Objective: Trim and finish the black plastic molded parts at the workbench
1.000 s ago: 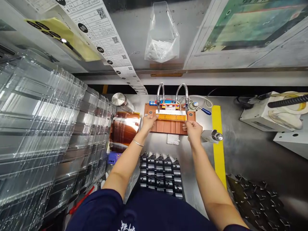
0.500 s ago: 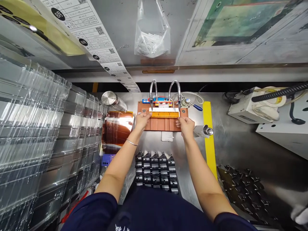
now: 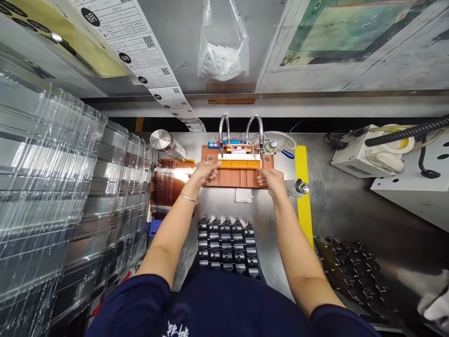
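An orange strip dotted with small dark marks [image 3: 239, 164] lies along the front of a white bar [image 3: 234, 157] on a brown fixture plate [image 3: 242, 180]. My left hand [image 3: 206, 172] pinches the strip's left end between thumb and fingers. At its right end, my right hand [image 3: 272, 180] is closed, thumb and forefinger together at the strip's corner. Two bent metal hoses [image 3: 223, 122] arch over the plate, their dark tips pointing down near the ends of the bar. A blue-handled lever [image 3: 286, 153] stands at the plate's back right.
Black moulded parts [image 3: 226, 243] stand in rows before me. Amber film sheets [image 3: 168, 187] and a steel flask [image 3: 166, 142] are at left, beside stacked clear trays [image 3: 70, 187]. A metal-topped bottle [image 3: 300, 186] stands near yellow tape [image 3: 303, 206]. A white-gloved hand [image 3: 437, 304] shows at lower right.
My left hand's fingers have stretched out more around the strip's left end. My right hand stays at the other end. The white-gloved hand at lower right has come further into view.
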Tool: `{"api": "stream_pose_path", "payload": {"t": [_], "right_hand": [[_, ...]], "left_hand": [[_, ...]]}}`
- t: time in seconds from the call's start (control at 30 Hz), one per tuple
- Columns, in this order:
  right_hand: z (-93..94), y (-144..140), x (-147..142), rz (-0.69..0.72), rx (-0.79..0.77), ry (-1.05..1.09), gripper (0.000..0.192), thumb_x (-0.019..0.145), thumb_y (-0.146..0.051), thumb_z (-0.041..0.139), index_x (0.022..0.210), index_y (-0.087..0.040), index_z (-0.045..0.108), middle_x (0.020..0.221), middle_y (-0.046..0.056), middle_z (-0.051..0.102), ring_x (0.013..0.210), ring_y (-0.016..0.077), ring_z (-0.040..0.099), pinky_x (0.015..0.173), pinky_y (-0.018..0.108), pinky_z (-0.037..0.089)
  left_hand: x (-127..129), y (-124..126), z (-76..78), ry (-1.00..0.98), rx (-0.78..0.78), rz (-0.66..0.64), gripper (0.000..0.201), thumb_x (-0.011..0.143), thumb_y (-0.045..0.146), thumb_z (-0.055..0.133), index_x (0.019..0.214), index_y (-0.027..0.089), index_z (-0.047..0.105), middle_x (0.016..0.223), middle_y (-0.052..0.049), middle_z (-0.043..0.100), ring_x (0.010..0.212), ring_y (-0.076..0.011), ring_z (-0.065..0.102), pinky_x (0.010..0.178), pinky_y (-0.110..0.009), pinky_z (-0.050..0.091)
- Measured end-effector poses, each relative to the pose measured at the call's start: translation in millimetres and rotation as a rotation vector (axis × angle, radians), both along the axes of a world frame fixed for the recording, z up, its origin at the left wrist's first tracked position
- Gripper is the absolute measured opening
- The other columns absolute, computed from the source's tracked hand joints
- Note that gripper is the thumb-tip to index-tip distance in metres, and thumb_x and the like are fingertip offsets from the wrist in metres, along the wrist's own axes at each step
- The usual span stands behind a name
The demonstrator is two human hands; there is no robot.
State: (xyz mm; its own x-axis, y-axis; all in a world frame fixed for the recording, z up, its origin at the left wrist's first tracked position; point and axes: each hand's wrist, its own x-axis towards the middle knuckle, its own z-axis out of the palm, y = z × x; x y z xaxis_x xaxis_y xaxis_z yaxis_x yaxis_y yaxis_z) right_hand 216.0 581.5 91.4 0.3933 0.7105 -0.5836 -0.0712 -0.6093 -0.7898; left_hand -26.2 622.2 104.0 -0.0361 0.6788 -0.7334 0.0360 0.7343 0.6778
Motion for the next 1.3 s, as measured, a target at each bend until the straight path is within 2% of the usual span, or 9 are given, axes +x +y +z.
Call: {"api": "stream_pose_path", "payload": {"t": [0.2,0.37,0.47,0.6,0.73,0.83,1.0,1.17,1.3], "right_hand": [[24.9,-100,10,0.147,0.012,0.004,0.039,0.055,-0.044,0.079,0.076,-0.015,0.065,0.066,0.004,0.068,0.056,0.0142,0.062,0.053,0.027,0.054],[3.2,-236,-12,0.455,-0.079,-0.041,0.071,0.046,-0.042,0.083,0.109,-0.017,0.062,0.109,0.012,0.07,0.09,0.0255,0.068,0.08,0.042,0.055],[-11.0,-265,-13,0.479,-0.064,-0.01,0.052,0.059,-0.048,0.073,0.098,-0.016,0.063,0.099,0.013,0.073,0.089,0.0275,0.069,0.083,0.043,0.055],[5.6,-231,6,0.474,0.015,-0.207,0.044,0.065,-0.048,0.065,0.096,-0.016,0.064,0.095,0.014,0.073,0.089,0.0292,0.068,0.084,0.043,0.053],[49.0,-159,1,0.764,0.296,-0.782,0.041,0.079,-0.034,0.057,0.116,-0.017,0.062,0.105,0.012,0.071,0.096,0.03,0.064,0.083,0.043,0.051],[62.8,-107,-25,0.91,0.581,-1.103,0.039,0.085,-0.02,0.05,0.122,-0.013,0.059,0.121,0.016,0.065,0.11,0.0291,0.057,0.094,0.043,0.044],[29.1,-60,-62,1.1,0.714,-1.268,0.035,0.089,-0.011,0.045,0.12,-0.011,0.061,0.126,0.015,0.063,0.114,0.0282,0.053,0.097,0.044,0.038],[-2.9,-57,-57,1.078,0.788,-1.228,0.035,0.09,-0.013,0.041,0.119,-0.014,0.06,0.128,0.014,0.06,0.121,0.028,0.047,0.102,0.046,0.035],[4.9,-35,-20,1.049,0.766,-1.149,0.036,0.092,-0.027,0.042,0.122,-0.015,0.058,0.128,0.014,0.059,0.125,0.0277,0.045,0.102,0.045,0.037]], "left_hand": [[-32,-27,19.0,0.034,0.072,0.037,0.03,0.075,0.037,0.073,0.067,0.014,0.055,0.057,-0.001,0.061,0.04,-0.0053,0.05,0.041,-0.017,0.04],[-52,-80,17.2,0.192,0.131,0.111,0.02,0.082,0.027,0.059,0.067,0.014,0.054,0.054,0.001,0.058,0.041,-0.0079,0.05,0.042,-0.019,0.041],[-61,-106,17.1,0.325,0.209,0.162,0.013,0.083,0.024,0.054,0.083,0.014,0.062,0.078,-0.007,0.068,0.072,-0.0174,0.066,0.067,-0.03,0.054],[-81,-132,20.3,0.849,0.383,0.05,0.035,0.084,0.026,0.054,0.117,0.016,0.061,0.141,-0.015,0.047,0.135,-0.0317,0.036,0.111,-0.053,0.029],[-101,-151,16.0,1.116,0.217,-0.193,0.056,0.088,0.038,0.049,0.138,0.015,0.045,0.153,-0.02,0.027,0.141,-0.0403,0.021,0.106,-0.07,0.021],[-104,-156,12.6,1.149,0.178,-0.209,0.058,0.09,0.041,0.045,0.141,0.013,0.041,0.153,-0.021,0.026,0.141,-0.0402,0.022,0.105,-0.068,0.025],[-72,-147,15.0,1.18,0.542,-0.214,0.047,0.09,0.03,0.045,0.133,0.011,0.048,0.145,-0.023,0.04,0.137,-0.035,0.032,0.11,-0.06,0.026],[-5,-115,11.2,1.005,1.105,-0.726,0.03,0.091,0.027,0.049,0.118,0.019,0.059,0.125,-0.013,0.061,0.124,-0.0293,0.048,0.11,-0.06,0.025],[26,-68,-0.4,1.026,1.226,-0.901,0.023,0.092,0.021,0.048,0.11,0.019,0.063,0.122,-0.011,0.063,0.116,-0.027,0.053,0.105,-0.056,0.032]]}}
